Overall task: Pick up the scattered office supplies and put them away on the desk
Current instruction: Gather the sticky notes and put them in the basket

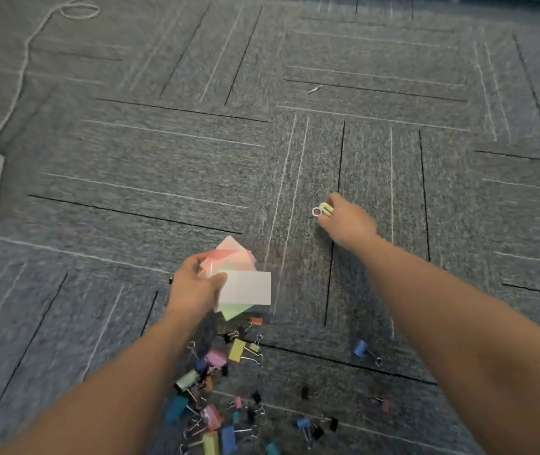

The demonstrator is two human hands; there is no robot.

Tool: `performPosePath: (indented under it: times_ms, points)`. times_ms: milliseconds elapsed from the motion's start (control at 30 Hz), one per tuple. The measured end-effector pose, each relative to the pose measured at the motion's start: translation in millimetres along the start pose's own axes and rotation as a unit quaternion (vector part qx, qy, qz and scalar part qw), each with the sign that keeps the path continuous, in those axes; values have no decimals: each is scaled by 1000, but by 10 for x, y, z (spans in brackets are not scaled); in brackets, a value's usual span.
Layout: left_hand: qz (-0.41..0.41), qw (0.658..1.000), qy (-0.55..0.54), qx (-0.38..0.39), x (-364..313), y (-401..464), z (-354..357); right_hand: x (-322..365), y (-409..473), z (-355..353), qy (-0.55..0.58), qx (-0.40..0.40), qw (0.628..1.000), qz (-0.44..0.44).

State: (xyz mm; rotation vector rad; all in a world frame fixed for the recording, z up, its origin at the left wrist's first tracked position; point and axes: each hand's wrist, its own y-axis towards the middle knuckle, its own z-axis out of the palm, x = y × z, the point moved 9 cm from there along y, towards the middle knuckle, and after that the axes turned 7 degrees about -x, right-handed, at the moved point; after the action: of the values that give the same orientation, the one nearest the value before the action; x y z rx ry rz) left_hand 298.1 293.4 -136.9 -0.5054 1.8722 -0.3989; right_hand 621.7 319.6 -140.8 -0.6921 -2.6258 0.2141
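Still gathering, I'd say: the right hand [347,221] pinches a yellow binder clip [324,210] off the carpet [163,152], while the left hand [193,287] clutches a fanned stack of pastel note cards [245,284]. Next comes the heap of coloured clips [216,389] lying loose near the person's arms; no desk in view

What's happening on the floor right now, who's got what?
A person is gathering supplies off the grey carpet. The left hand holds a fanned stack of coloured sticky notes. The right hand pinches a small yellow-green binder clip at carpet level. A pile of binder clips lies scattered between the arms, none put away yet.
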Motion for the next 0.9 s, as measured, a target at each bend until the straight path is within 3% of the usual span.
performPosePath:
  times_ms: [367,733,900]
  points:
    - [-10,1000,-14,11,152,101,-107,227,152,241,-76,65,995,-26]
    - [41,992,96,63,-277,49,50,337,-900,247,42,69,997,7]
    - [21,988,121,89,-453,-391,-338,743,-1508,-236,-36,77,996,-14]
